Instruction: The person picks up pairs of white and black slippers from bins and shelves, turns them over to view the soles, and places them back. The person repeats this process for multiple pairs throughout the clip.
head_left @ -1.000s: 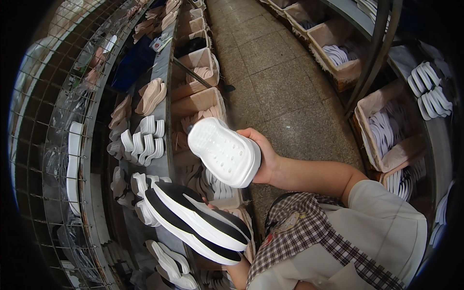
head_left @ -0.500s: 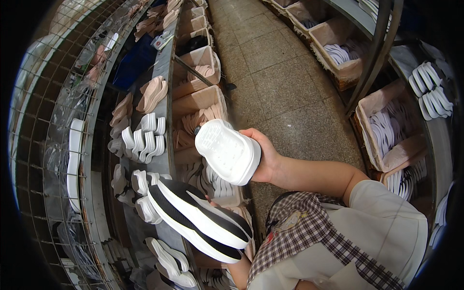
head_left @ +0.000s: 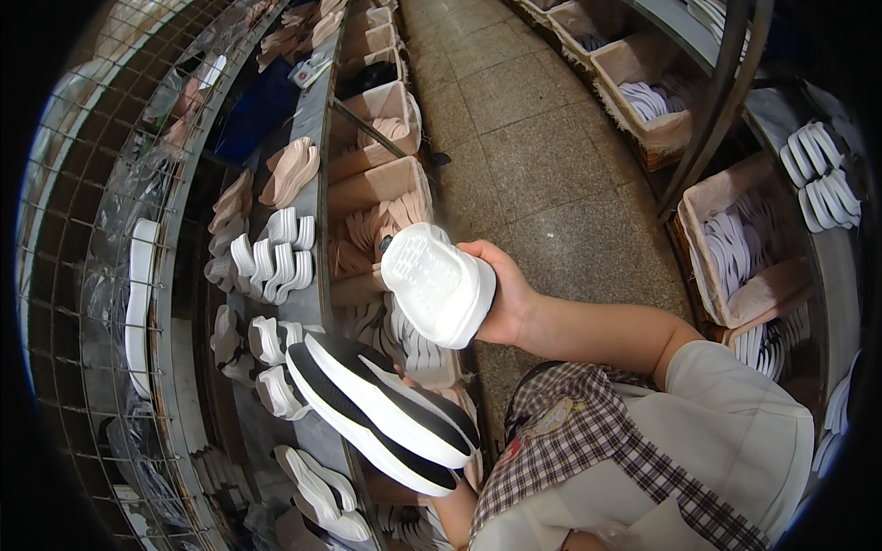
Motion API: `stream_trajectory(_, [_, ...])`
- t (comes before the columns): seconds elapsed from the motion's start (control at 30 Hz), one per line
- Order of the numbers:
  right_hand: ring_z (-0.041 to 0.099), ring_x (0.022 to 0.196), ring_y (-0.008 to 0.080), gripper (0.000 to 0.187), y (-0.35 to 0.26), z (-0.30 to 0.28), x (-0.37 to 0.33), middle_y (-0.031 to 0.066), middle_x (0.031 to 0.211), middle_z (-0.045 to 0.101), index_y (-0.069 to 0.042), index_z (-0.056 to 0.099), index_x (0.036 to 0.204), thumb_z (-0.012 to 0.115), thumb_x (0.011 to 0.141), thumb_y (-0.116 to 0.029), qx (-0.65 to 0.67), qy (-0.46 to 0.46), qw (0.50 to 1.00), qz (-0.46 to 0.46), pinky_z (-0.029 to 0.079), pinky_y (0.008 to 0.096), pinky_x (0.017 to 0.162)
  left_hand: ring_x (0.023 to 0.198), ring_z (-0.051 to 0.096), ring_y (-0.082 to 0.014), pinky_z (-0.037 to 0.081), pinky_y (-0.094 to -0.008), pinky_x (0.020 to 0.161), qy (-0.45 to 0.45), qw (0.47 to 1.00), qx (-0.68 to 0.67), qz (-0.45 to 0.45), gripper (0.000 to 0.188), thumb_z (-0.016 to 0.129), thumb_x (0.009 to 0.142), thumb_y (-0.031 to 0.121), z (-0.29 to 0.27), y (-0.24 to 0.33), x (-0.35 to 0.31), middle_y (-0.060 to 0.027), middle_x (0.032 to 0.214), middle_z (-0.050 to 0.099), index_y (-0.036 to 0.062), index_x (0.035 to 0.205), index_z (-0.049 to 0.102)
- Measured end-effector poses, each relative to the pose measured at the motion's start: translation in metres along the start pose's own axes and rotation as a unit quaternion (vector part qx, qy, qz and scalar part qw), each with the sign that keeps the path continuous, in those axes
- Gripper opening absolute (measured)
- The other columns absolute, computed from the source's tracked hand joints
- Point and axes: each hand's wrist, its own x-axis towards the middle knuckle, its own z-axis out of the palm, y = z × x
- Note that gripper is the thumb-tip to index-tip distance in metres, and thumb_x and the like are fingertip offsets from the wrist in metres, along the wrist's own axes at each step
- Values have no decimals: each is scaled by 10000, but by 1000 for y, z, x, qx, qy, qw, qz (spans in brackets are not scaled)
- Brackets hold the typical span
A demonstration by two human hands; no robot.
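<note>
My right hand (head_left: 507, 296) grips a white shoe sole (head_left: 432, 283) by its side, with the hollow upper face tilted toward me and a small dark bit at its far end. Lower and to the left, two black-and-white shoe soles (head_left: 381, 404) lie side by side in my left hand (head_left: 403, 376). That hand is mostly hidden beneath them; only fingertips show past their edge, and the wrist comes out below. The soles in my two hands are apart.
On the left, a metal shelf (head_left: 323, 317) carries white soles (head_left: 276, 253) and pinkish soles (head_left: 292, 173) behind wire mesh (head_left: 101, 211). Cloth-lined baskets (head_left: 400, 174) of soles stand beside it. More baskets (head_left: 703, 230) line the right, across a tiled aisle (head_left: 542, 138).
The white sole in my right hand has turned slightly and shifted a little right. The black-and-white soles have shifted slightly. Both hands keep their hold.
</note>
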Motion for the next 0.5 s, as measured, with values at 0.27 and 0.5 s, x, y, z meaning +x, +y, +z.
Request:
stream_trajectory(0.27, [638, 944, 259, 443, -3, -4, -1, 110, 1085, 644, -71, 599, 1135, 460, 841, -371, 14, -38, 999, 22, 509, 426, 850, 1291, 358, -364, 227, -452, 1105, -20, 996, -83, -26, 650, 448, 951, 386, 11, -6, 4, -222, 1391, 377, 70, 1456, 190])
stream_trajectory(0.5, [635, 950, 263, 514, -6, -11, 1, 159, 1097, 619, -17, 529, 1193, 491, 811, -359, -39, -70, 996, 29, 518, 406, 845, 1346, 283, -324, 215, -439, 1113, -21, 997, -72, -9, 615, 393, 970, 389, 5, -7, 2, -211, 1431, 314, 87, 1464, 187])
